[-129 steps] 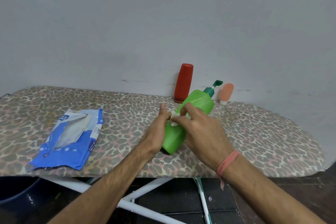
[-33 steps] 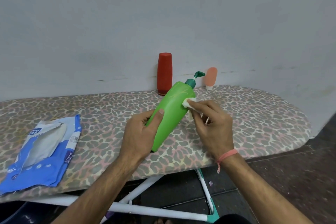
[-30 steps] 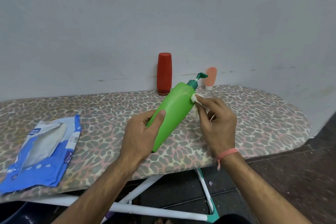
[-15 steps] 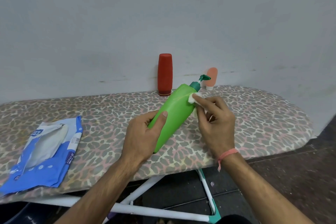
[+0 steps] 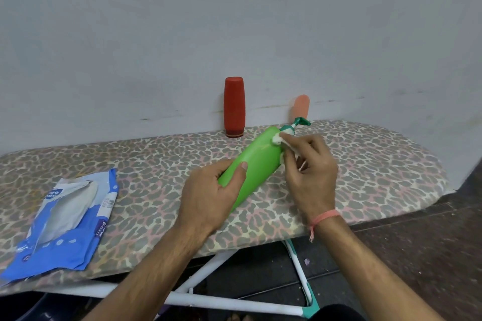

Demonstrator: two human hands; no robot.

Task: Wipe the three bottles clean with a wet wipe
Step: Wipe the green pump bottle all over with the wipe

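A green pump bottle [image 5: 257, 161] is tilted over the ironing board, its teal pump head [image 5: 297, 124] pointing up and to the right. My left hand [image 5: 211, 195] grips its lower body. My right hand [image 5: 310, 172] pinches a small white wet wipe [image 5: 277, 139] against the bottle's shoulder, just below the pump. A red bottle [image 5: 234, 107] stands upright by the wall behind. A small orange bottle [image 5: 301, 108] stands to its right, its base hidden by the pump.
The leopard-print ironing board [image 5: 378, 164] runs left to right against a grey wall. An opened blue wet-wipe pack [image 5: 65, 221] lies flat at the left near the front edge. White and teal board legs [image 5: 300, 276] and dark floor show below.
The wipe in my right hand has slid up the green bottle from its lower body to the shoulder by the pump. The bottle has tilted a little lower.
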